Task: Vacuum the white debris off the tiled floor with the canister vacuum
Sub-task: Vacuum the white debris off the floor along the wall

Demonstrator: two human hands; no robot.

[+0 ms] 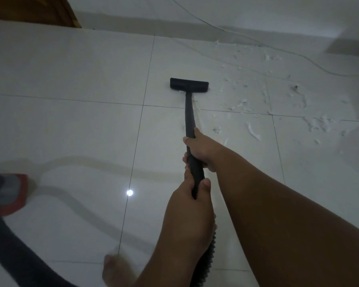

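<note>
A black vacuum wand (pixel 189 112) runs from my hands down to a flat black floor nozzle (pixel 189 85) resting on the pale tiled floor (pixel 71 125). My right hand (pixel 201 149) grips the wand higher up its shaft; my left hand (pixel 190 200) grips it just below, near where the ribbed hose (pixel 208 251) starts. White debris (pixel 255 104) lies scattered right of the nozzle, up to the wall. The red and grey canister (pixel 10 193) sits at the left edge, with its thick dark hose (pixel 15 255) curving toward me.
A thin white cord (pixel 288 51) trails across the floor along the back wall. A wooden door or cabinet corner (pixel 35 11) stands at the top left. My bare foot (pixel 116 270) is on the tile at the bottom. A ceiling light reflects on the floor (pixel 129 192).
</note>
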